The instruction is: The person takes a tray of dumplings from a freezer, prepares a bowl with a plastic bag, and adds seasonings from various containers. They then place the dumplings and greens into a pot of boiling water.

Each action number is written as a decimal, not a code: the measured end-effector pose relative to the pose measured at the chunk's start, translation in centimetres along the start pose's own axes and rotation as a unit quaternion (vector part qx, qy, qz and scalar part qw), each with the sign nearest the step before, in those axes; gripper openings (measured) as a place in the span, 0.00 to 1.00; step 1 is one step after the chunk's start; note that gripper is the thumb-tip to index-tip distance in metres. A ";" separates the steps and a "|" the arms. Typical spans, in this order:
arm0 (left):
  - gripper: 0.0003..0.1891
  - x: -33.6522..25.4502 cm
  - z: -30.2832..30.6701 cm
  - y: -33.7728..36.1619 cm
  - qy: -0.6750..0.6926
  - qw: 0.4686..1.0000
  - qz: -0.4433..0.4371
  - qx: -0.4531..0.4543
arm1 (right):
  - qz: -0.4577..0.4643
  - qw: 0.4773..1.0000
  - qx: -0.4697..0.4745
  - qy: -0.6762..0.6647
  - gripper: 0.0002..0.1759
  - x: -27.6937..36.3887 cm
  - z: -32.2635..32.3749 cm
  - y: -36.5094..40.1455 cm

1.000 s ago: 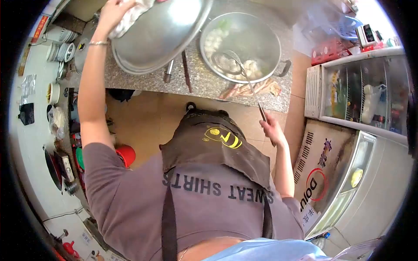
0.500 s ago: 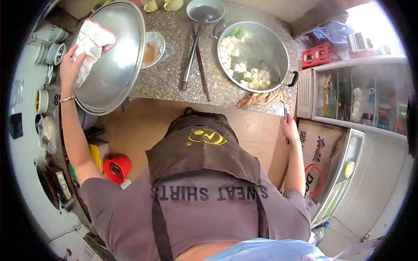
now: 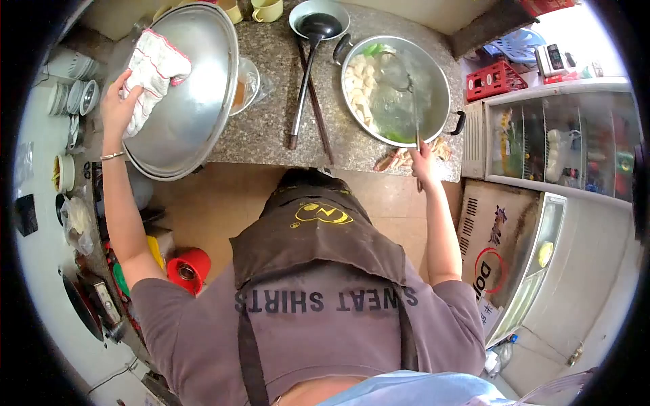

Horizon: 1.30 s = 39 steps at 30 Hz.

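A: Hands, nearest first?

B: Right hand (image 3: 425, 159) at one o'clock, fingers closed round the end of the skimmer (image 3: 414, 111). Its mesh dips into the wok (image 3: 443, 88) among white pieces.

A: Left?

B: Left hand (image 3: 118, 101) at ten o'clock, fingers clamping a cloth (image 3: 154, 68) against the big steel lid (image 3: 200, 101), which is tilted over the counter (image 3: 264, 132) edge. The lid is probably heavy, slick and hot, so grip it through the cloth.
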<state>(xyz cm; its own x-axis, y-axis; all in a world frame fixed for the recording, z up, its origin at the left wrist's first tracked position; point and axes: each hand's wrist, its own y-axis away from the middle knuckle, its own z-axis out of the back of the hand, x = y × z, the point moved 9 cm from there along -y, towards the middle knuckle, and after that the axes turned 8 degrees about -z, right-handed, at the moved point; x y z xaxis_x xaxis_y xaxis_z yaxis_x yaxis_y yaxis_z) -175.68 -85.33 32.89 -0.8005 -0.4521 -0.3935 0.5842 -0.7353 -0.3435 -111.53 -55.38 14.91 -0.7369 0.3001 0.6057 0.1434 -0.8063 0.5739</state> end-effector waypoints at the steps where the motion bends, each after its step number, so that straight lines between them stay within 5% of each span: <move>1: 0.26 -0.6 0.2 -0.1 0.011 1.000 -0.001 -0.003 | 0.006 1.000 -0.008 0.008 0.23 1.9 1.0 1.7; 3: 0.26 -1.2 1.2 0.1 0.009 1.000 0.007 -0.005 | -0.057 0.986 0.094 -0.126 0.20 -1.7 1.2 1.4; 7: 0.26 0.2 1.3 0.6 0.055 0.998 0.022 -0.001 | -0.116 0.952 0.220 -0.177 0.18 -2.9 -0.5 3.7; 15: 0.24 -4.3 2.0 0.6 -0.052 0.999 0.009 0.004 | 0.055 0.991 0.008 -0.121 0.20 -1.3 0.3 -9.6; 18: 0.24 -4.9 2.0 1.0 -0.047 0.999 0.011 0.012 | 0.159 0.975 -0.146 0.051 0.24 1.1 2.2 -9.7; 23: 0.23 -5.3 1.7 1.6 -0.027 0.999 0.027 0.014 | 0.111 0.960 -0.148 0.209 0.29 1.7 -1.0 -6.9; 29: 0.23 -5.2 2.0 2.5 -0.034 0.999 0.014 0.013 | 0.141 0.980 -0.079 0.114 0.29 -1.8 0.9 -3.6; 31: 0.23 -4.9 2.0 2.7 -0.033 0.999 0.027 0.023 | 0.169 0.975 -0.130 0.062 0.28 -0.4 2.1 -4.1; 35: 0.23 -5.3 1.3 2.6 -0.017 0.999 0.031 0.030 | 0.103 0.956 -0.192 0.196 0.32 1.5 0.9 -8.5; 39: 0.23 -6.2 1.3 2.7 -0.008 1.000 -0.013 0.021 | 0.193 0.931 -0.188 0.246 0.34 -0.6 -0.8 -6.7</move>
<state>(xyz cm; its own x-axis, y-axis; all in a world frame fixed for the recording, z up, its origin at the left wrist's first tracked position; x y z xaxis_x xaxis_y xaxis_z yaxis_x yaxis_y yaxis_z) -169.28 -85.19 35.47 -0.8179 -0.4396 -0.3713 0.5568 -0.7674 -0.3178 -112.55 -50.56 10.28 -0.9050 -0.2450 0.3479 0.2879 -0.9546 0.0766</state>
